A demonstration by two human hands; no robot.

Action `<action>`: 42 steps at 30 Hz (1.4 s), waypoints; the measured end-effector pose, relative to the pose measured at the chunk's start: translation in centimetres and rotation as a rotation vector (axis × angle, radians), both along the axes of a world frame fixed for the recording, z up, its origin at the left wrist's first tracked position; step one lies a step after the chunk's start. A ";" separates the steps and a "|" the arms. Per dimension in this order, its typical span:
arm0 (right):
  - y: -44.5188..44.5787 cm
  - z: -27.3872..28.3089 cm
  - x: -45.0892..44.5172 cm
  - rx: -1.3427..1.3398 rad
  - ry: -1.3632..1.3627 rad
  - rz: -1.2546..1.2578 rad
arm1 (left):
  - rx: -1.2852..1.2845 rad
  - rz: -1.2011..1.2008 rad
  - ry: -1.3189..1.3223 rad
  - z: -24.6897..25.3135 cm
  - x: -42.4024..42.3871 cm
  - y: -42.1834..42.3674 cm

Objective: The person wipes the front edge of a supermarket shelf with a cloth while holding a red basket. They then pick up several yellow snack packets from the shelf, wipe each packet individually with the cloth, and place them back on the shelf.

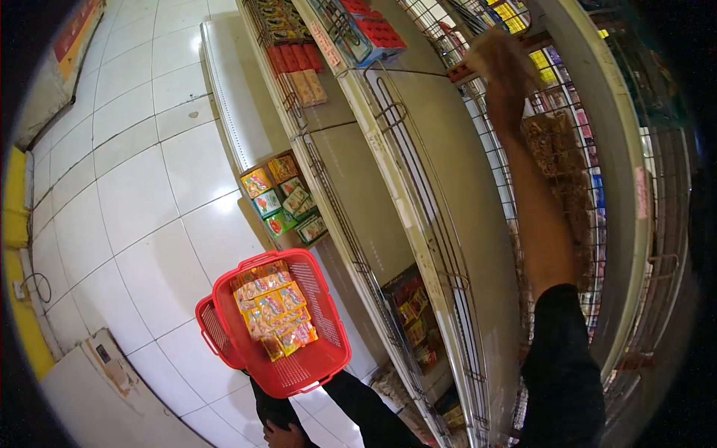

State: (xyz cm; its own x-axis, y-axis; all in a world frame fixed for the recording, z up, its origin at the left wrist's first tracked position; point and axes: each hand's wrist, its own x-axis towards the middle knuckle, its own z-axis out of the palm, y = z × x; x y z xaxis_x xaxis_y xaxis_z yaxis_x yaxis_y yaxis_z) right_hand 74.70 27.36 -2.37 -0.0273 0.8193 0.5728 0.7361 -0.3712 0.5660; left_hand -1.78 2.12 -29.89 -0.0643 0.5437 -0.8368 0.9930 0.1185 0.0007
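My right hand (504, 67) is stretched over the upper shelf to the wire mesh back panel (490, 137). It is blurred, and whether it holds anything cannot be told. At the bottom edge, my left hand (284, 435) rests on my black-clothed leg, partly cut off by the frame. A red plastic basket (327, 350) stands before my legs, with several yellow-orange sachets (274, 305) inside. Part of another red basket (212, 330) shows at its left. Bare metal shelves (358, 185) with wire front rails run beside me.
A carton of colourful packets (283, 196) sits by the lowest shelf. Red packs (294, 59) and a box with red-topped items (378, 36) lie farther up the shelves. A dark box of sachets (414, 313) is lower right. A white panel (112, 392) lies at bottom left.
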 end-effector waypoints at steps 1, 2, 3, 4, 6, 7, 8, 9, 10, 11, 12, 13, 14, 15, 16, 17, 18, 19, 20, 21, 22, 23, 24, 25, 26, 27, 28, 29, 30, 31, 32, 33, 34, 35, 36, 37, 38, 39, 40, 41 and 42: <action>0.1 -0.9 1.2 -0.176 -0.082 0.016 | -0.010 -0.002 0.032 0.5 0.8 0.1; 0.0 -2.0 2.3 -0.264 -0.164 -0.106 | -0.021 -0.007 0.064 0.5 1.5 0.1; -1.1 -2.7 4.1 -0.359 -0.139 -0.164 | 0.001 -0.017 0.074 0.1 1.7 -0.3; -3.1 -3.1 6.2 -0.457 -0.115 -0.231 | 0.019 -0.036 0.079 -0.3 1.6 -0.8; -5.6 -4.4 7.3 -0.559 -0.112 -0.286 | 0.026 -0.053 0.113 -0.3 1.7 -1.7; -7.2 -4.9 6.9 -0.564 -0.145 -0.289 | 0.016 -0.063 0.128 -0.4 1.8 -1.7; -9.4 -5.3 6.3 -0.551 -0.125 -0.269 | 0.008 -0.078 0.141 -0.4 1.9 -1.7; -11.5 -5.3 5.5 -0.536 -0.107 -0.252 | 0.024 -0.082 0.138 -0.5 2.1 -1.6; -13.9 -5.8 4.1 -0.502 -0.031 -0.206 | 0.042 -0.085 0.140 -0.4 2.2 -1.6; -15.8 -6.6 1.9 -0.445 0.069 -0.215 | 0.060 -0.086 0.144 -0.3 2.1 -1.6; -18.1 -6.9 -0.5 -0.387 0.161 -0.228 | 0.073 -0.105 0.141 -0.6 1.9 -1.6; -20.0 -7.6 -3.8 -0.299 0.281 -0.290 | 0.091 -0.112 0.138 -0.6 1.9 -1.6; -22.7 -7.4 -6.3 -0.239 0.406 -0.409 | 0.106 -0.125 0.130 -0.5 1.9 -1.6; -25.6 -7.5 -8.8 -0.172 0.535 -0.531 | 0.123 -0.144 0.124 -0.7 1.7 -1.5; -28.5 -7.3 -11.4 -0.104 0.656 -0.656 | 0.188 -0.221 0.095 -1.7 0.6 -2.3; -31.6 -7.3 -13.6 -0.076 0.745 -0.805 | 0.182 -0.228 0.094 -2.3 0.0 -2.5; -34.7 -7.2 -15.8 -0.052 0.822 -0.961 | 0.176 -0.231 0.092 -2.8 -0.4 -2.5; -38.2 -6.9 -17.9 -0.065 0.810 -1.064 | 0.170 -0.229 0.093 -3.1 -0.6 -2.4; -41.7 -6.7 -20.0 -0.083 0.801 -1.167 | 0.178 -0.239 0.082 -3.3 -0.8 -2.3; -44.8 -6.5 -22.6 -0.094 0.729 -1.188 | 0.180 -0.249 0.072 -3.2 -1.1 -2.3; -47.4 -6.2 -25.2 -0.108 0.778 -1.320 | 0.186 -0.252 0.066 -3.2 -1.2 -2.4; -49.9 -6.1 -27.4 -0.121 0.830 -1.450 | 0.190 -0.259 0.061 -3.2 -1.2 -2.4; -53.8 -6.0 -28.6 -0.098 0.840 -1.427 | 0.185 -0.275 0.045 -3.2 -1.3 -2.3; -58.6 -6.1 -29.2 -0.079 0.845 -1.406 | 0.175 -0.291 0.029 -3.1 -1.5 -2.3; -61.2 -6.3 -29.4 -0.064 0.863 -1.375 | 0.130 -0.252 0.066 -2.9 -1.2 -2.0; -59.3 -7.9 -29.3 0.293 1.057 -1.235 | 0.102 -0.206 0.118 -2.7 -0.1 -1.0; -55.3 -9.4 -28.9 0.654 1.211 -1.074 | 0.068 -0.170 0.161 -2.4 0.5 -0.4; -53.3 -10.2 -27.2 0.586 1.179 -1.045 | 0.078 -0.183 0.170 -2.4 0.6 -0.3; -52.1 -10.2 -26.3 0.526 1.125 -1.038 | 0.078 -0.220 0.168 -2.4 0.6 -0.3; -52.2 -10.0 -24.6 0.040 0.891 -1.146 | 0.077 -0.254 0.162 -2.5 0.7 -0.4; -47.3 -10.5 -23.1 0.389 1.155 -0.950 | 0.091 -0.267 0.173 -3.1 0.5 -0.7; -43.1 -10.8 -22.5 0.235 1.176 -0.769 | 0.102 -0.284 0.179 -4.1 -0.1 -1.1; -39.3 -11.0 -22.4 0.080 1.186 -0.592 | 0.106 -0.304 0.185 -4.4 -0.5 -1.4; -36.4 -11.1 -23.1 -0.069 1.184 -0.414 | 0.103 -0.318 0.191 -4.3 -0.6 -1.6; -33.6 -10.9 -25.0 -0.056 1.477 -0.302 | 0.102 -0.333 0.192 -4.3 -0.5 -1.5; -33.1 -10.1 -25.7 -0.127 1.478 -0.306 | 0.099 -0.350 0.189 -4.3 -0.3 -1.4; -32.6 -9.5 -26.5 -0.195 1.482 -0.305 | 0.113 -0.365 0.184 -4.3 -0.3 -1.2; -33.1 -8.7 -26.1 -0.349 1.193 -0.418 | 0.126 -0.372 0.180 -4.4 -0.2 -1.4; -33.8 -8.3 -25.5 -0.491 0.901 -0.505 | 0.144 -0.368 0.185 -4.5 -0.4 -1.6; -38.2 -9.0 -23.2 -0.279 0.994 -0.446 | 0.147 -0.389 0.175 -4.7 -0.6 -1.7; -44.7 -9.6 -20.8 -0.064 1.069 -0.401 | 0.144 -0.425 0.157 -5.1 -1.0 -1.8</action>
